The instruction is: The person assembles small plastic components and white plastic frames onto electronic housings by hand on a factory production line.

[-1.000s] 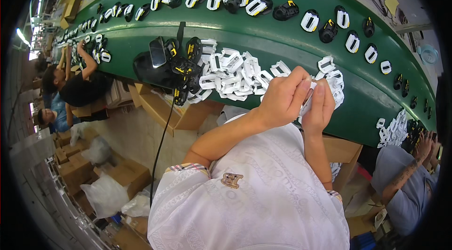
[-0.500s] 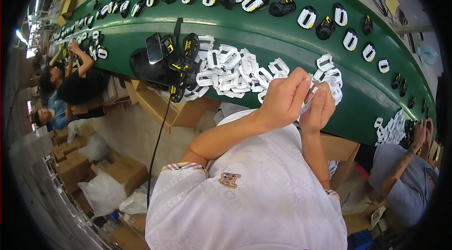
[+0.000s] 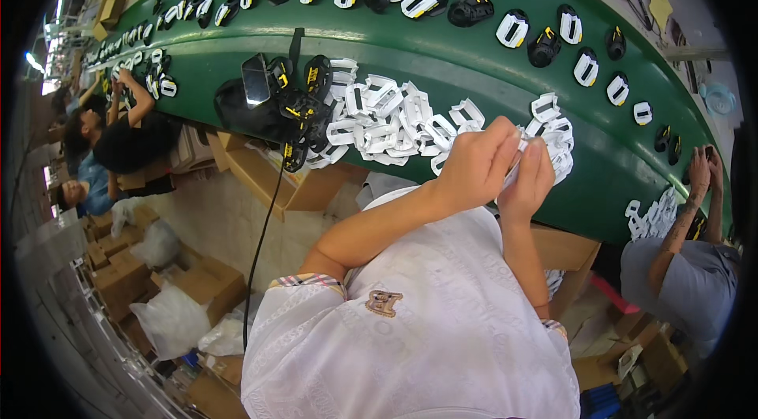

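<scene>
My left hand (image 3: 477, 164) is closed, thumb and fingers pinched round a small white plastic part (image 3: 519, 149) in front of my chest. Pressed up against it, my right hand (image 3: 527, 184) is closed on the same part from the other side. Fingers cover most of the part, so its full shape is hidden. Just beyond and left of my hands lies a heap of white plastic frames (image 3: 381, 124). A smaller heap of the same frames (image 3: 559, 142) lies behind my right hand.
Along the far green conveyor belt (image 3: 332, 24) sit several black-and-yellow units (image 3: 471, 11), many with white frames. Left of the heap are a phone (image 3: 256, 81), a black bag (image 3: 234, 109) and a black cable (image 3: 266, 249). A co-worker's hands (image 3: 703, 169) are at far right; cardboard boxes (image 3: 304, 188) stand below.
My hands stay together on the white part, having barely moved. At far right the co-worker's hands have reached further out over the belt. The units on the far belt have shifted slightly left.
</scene>
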Demonstrator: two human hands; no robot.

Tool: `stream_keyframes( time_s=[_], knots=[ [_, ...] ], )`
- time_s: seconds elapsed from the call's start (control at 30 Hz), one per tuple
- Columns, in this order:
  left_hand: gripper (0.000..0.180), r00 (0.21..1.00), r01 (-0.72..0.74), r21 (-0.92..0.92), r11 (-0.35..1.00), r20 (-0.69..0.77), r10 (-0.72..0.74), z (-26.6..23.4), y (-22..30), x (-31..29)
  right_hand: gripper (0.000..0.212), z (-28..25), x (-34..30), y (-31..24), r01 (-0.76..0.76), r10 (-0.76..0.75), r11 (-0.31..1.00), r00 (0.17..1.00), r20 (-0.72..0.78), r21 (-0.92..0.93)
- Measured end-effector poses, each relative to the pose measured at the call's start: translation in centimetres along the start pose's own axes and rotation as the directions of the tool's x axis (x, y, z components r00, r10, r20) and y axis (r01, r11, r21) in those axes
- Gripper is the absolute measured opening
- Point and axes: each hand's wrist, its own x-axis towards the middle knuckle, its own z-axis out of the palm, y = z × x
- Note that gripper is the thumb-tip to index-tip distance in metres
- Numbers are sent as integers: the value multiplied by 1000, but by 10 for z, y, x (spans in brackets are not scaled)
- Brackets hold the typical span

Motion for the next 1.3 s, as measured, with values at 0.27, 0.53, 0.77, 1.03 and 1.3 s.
stream_keyframes(
  time_s=[0.27, 0.53, 0.77, 1.03, 1.3],
  knots=[
    [17, 986, 158, -153, 976, 83, -146, -7, -22, 18, 32, -1, 14, 14, -29, 26, 998, 998, 57, 54],
    [22, 997, -15, 298, 954, 80, -10, -14, -93, 131, 23, -34, 30, 28, -125, 125, 992, 991, 35, -20],
    [61, 990, 141, 900, 412, -139, -35, -15, -241, 218, 17, -37, 42, 24, -222, 225, 974, 971, 87, -44],
    [82, 964, 262, 184, 947, 4, -268, -17, -169, 136, 18, -44, 53, 22, -224, 227, 973, 970, 92, -48],
    [50, 857, 513, -294, 807, 128, -498, -5, -77, 36, 30, -17, 62, -9, -105, 103, 994, 992, 70, 39]
  ],
)
